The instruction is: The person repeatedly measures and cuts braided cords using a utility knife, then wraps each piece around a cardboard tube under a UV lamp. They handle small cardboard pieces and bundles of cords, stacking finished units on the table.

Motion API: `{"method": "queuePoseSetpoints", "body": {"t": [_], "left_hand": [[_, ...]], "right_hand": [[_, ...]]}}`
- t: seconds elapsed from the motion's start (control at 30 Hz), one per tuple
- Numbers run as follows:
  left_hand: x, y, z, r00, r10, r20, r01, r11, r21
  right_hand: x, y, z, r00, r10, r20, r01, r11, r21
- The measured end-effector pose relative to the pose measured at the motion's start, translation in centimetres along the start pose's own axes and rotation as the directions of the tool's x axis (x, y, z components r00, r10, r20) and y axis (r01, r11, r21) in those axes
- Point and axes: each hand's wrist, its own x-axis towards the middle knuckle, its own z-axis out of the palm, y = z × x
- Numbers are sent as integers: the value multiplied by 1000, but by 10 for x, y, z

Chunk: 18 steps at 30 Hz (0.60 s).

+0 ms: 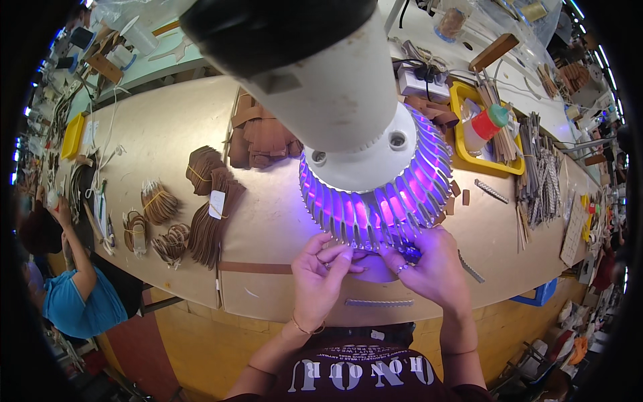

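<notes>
Our left hand (317, 273) and right hand (434, 268) curl fingers (341, 260) by one lamp (335, 211), whether pinching we cannot tell; three loose braided strips (379, 303); one tray (492, 165) holds one bottle (485, 123).

A dark, purple-lit piece (410, 252), partly hidden, is held in the right fingers (391, 258).

This is a workshop. A long table (264, 208) has bundles of brown strips (204, 167) and a yellow tray (483, 165) on it. A big lamp (375, 201) shines purple. Nearby sits a thread spool (453, 24). The edges are blurry, but more people seem to be there.
</notes>
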Motion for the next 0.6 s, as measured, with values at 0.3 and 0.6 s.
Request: {"method": "queuePoseSetpoints", "body": {"t": [0.3,0.6], "left_hand": [[7,-4,-5,1000,-10,-6,11,999,39],[3,-10,-6,998,-4,-67,5,1000,14]], "right_hand": [[2,-4,3,999,-16,-48,12,997,-71],[0,-3,6,998,-27,-48,22,996,-88]]}}
